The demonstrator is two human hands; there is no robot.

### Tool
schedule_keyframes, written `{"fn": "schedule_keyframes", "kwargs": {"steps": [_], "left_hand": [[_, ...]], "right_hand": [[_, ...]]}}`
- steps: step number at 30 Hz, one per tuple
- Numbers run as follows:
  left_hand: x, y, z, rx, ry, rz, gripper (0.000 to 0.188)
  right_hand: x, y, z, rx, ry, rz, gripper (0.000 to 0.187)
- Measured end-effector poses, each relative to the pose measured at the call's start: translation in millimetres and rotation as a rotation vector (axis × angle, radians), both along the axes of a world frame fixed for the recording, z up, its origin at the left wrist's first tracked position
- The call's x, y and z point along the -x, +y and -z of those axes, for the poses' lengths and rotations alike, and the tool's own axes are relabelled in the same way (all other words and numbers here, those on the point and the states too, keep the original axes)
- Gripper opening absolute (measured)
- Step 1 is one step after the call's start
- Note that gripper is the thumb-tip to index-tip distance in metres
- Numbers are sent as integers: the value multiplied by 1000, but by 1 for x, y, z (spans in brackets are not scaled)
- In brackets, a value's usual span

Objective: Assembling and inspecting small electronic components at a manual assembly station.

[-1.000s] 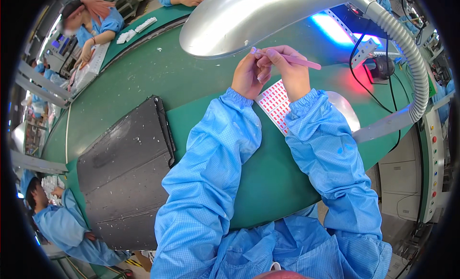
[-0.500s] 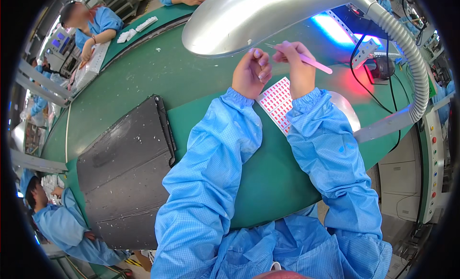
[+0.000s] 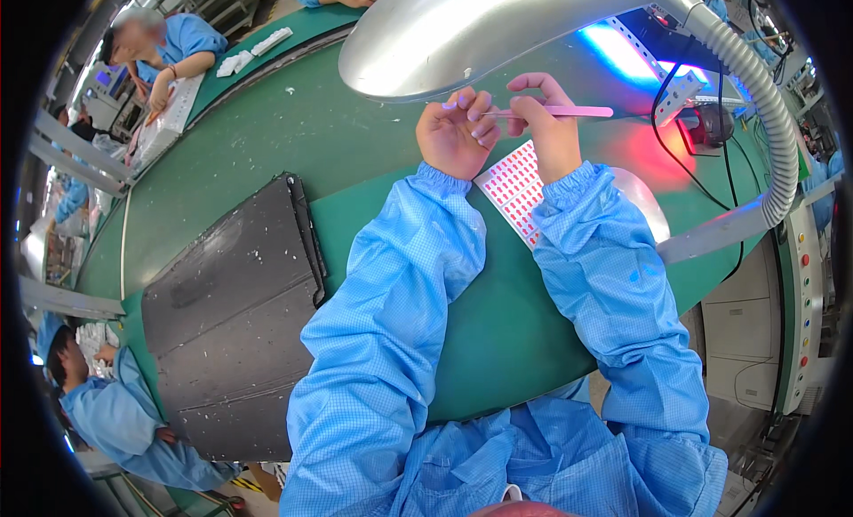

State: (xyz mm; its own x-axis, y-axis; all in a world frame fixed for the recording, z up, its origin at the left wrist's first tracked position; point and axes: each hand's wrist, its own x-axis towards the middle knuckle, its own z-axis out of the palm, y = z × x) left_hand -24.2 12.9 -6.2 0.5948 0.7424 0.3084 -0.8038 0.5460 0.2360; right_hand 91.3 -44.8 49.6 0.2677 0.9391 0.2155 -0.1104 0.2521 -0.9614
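Pink tweezers (image 3: 582,112) lie nearly level in my right hand (image 3: 553,131), closed round them between thumb and fingers, with one finger arched above. Their thin metal tips point left and reach the fingertips of my left hand (image 3: 455,139). That hand is turned palm up with its fingers curled in; whatever they may pinch is too small to make out. Just below the hands, a white sheet with rows of small red stickers (image 3: 508,186) rests on the green mat, partly covered by my right wrist. The silver head of a lamp (image 3: 444,42) hangs just beyond both hands.
A black folded board (image 3: 235,317) lies to the left on the green table (image 3: 355,144). At right stand the lamp's flexible neck (image 3: 764,99), black cables and a red-lit device (image 3: 706,126). Co-workers in blue sit at far left, near white parts (image 3: 253,53).
The tweezers have swung from a slant to nearly level, and their tips now meet my left fingers. My left hand has loosened and turned its palm up; a right finger has lifted.
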Motion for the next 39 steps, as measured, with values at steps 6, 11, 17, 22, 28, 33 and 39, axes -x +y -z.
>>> {"fn": "schedule_keyframes", "kwargs": {"steps": [6, 11, 17, 22, 28, 33, 39], "left_hand": [[0, 0, 0, -50, -39, 18, 8], [0, -4, -4, -94, 30, 27, 10], [-1, -4, -4, -113, 67, 24, 13], [-3, -2, -2, -95, 52, 20, 16], [-2, -3, -2, -113, 60, 21, 15], [-4, -1, -1, -114, 72, 24, 14], [-3, -1, 1, -138, 47, 34, 15]], "right_hand": [[2, -1, 0, -65, 31, -101, 23], [3, -2, -3, -136, 75, -174, 23], [3, -1, 0, -129, 93, -191, 24], [3, -1, 0, -145, 54, -169, 22], [4, -2, -2, -119, 74, -232, 21], [2, 0, 1, -156, 73, -200, 21], [2, -2, 1, -128, 65, -252, 20]]}}
